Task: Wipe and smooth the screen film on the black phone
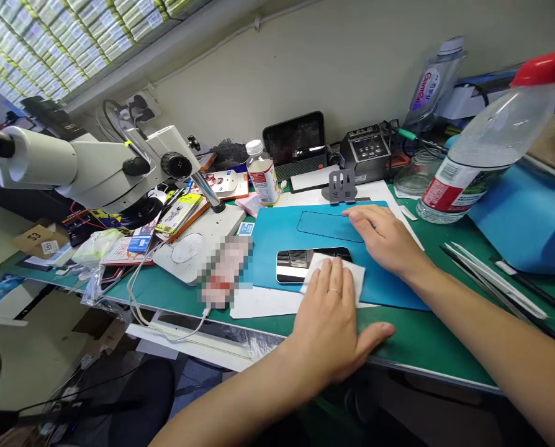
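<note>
A smartphone [292,264] with a dark, reflective screen lies face up on a blue mat [272,226]. Over its right part is a white wipe [356,276], pressed down by the outstretched fingers of my left hand [328,310]. That hand lies flat, its thumb spread to the side. My right hand [387,239] rests on the mat just beyond the phone's right end, fingers stretched out and nothing seen in them. Its fingertips reach a phone-sized outline [326,226] marked on the mat. What lies under my palms is hidden.
To the left stands a microscope [105,167]; a pixelated object [226,273] lies beside the mat. A small bottle [262,174] and a black station [365,152] are behind. At right are a large red-capped bottle [487,149] and tweezers [491,279].
</note>
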A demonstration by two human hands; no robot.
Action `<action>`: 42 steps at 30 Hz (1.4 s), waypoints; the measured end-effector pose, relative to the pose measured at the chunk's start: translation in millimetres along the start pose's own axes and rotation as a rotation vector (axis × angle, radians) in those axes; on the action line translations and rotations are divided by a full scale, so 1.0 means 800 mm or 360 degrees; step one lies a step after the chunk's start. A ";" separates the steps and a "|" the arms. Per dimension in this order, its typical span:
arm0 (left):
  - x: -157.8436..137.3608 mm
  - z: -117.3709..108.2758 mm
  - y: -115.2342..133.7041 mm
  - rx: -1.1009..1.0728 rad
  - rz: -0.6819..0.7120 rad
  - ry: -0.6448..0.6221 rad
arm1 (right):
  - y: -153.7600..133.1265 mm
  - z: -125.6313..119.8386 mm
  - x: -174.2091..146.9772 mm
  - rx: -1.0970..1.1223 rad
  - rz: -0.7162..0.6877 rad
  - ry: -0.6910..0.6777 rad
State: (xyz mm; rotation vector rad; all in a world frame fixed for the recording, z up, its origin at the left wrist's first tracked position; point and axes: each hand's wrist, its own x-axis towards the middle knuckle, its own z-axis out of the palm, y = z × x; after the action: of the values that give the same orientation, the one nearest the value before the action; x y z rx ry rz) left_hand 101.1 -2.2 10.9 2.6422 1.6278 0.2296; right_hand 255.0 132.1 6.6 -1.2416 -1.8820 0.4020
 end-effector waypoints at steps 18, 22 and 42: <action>-0.050 -0.023 -0.090 -0.0189 -0.0276 -0.0150 | -0.006 -0.005 0.004 -0.0118 0.0182 -0.0032; -0.072 -0.027 -0.080 -0.0189 -0.0253 -0.0205 | -0.010 -0.005 0.003 -0.0110 0.0197 -0.0030; -0.066 -0.015 -0.077 -0.0108 -0.0333 -0.0061 | -0.008 -0.003 0.002 -0.0086 0.0148 -0.0043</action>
State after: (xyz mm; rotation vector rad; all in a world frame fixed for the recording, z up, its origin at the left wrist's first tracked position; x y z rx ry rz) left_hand 21.7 -21.6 10.6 2.3897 1.8318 0.2210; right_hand 252.7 130.2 12.5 -1.3696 -1.8737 0.4214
